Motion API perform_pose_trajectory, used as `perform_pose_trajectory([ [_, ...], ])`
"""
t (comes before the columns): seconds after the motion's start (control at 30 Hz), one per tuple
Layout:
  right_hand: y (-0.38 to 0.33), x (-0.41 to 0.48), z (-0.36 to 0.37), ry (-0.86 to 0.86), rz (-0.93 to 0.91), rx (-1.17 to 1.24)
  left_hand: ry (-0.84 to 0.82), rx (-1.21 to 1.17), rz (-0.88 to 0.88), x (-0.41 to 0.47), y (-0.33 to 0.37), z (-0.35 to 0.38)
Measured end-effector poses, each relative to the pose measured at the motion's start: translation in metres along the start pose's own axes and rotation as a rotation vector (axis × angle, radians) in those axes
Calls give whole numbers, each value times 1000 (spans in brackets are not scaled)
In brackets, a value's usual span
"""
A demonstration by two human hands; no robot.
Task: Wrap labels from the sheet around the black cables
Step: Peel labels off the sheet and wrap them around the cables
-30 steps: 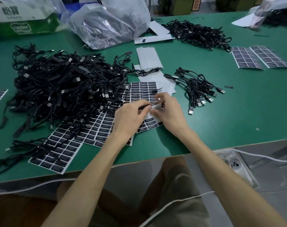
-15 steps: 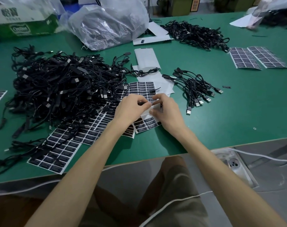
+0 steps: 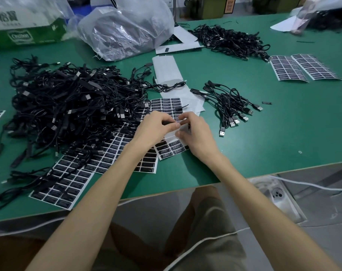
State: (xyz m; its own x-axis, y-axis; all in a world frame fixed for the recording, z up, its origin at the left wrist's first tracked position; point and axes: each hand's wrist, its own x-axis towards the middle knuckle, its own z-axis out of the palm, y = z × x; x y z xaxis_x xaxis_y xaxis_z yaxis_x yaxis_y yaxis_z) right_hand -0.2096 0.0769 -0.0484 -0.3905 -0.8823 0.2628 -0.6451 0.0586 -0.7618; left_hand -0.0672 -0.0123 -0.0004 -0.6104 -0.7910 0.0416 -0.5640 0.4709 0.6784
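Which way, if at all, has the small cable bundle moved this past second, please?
No: the small cable bundle keeps its spot right of the label sheet.

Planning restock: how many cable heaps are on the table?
3: big heap left, small bundle centre-right, far heap at the back; blurred top-right corner may hide more.

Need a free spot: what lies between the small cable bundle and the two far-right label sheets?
Head view: bare green table between cable bundle and label sheets; a black scrap lies nearby.

My green counter [image 3: 273,137] carries a big cable heap [image 3: 68,106], label sheets [image 3: 64,182], a smaller cable bundle [image 3: 230,106] and a plastic bag [image 3: 127,30].
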Motion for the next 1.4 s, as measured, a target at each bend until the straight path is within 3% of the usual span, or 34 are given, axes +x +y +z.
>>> perform_pose_trajectory([
  [0.33, 0, -3, 0, 15, -22, -11, -86, -112, -54, 10, 3, -5],
  [0.6, -6, -3, -2, -5, -3, -31, -221, -318, -292, 15, 8, -14],
  [0.73, -7, -3, -2, -9, 4, -38, -238, -344, -327, 17, 8, -15],
  [1.0, -11, -4, -3, -23, 38, -51, -183, -377, -298, 16, 1, -10],
  [1.27, -17, -6, -8, -42, 55, -35, 33, -316, -237, 11, 1, -1],
  [1.4, -21, -8, -18, -4, 50, 152, 58, -413, -177, 4, 0, -5],
])
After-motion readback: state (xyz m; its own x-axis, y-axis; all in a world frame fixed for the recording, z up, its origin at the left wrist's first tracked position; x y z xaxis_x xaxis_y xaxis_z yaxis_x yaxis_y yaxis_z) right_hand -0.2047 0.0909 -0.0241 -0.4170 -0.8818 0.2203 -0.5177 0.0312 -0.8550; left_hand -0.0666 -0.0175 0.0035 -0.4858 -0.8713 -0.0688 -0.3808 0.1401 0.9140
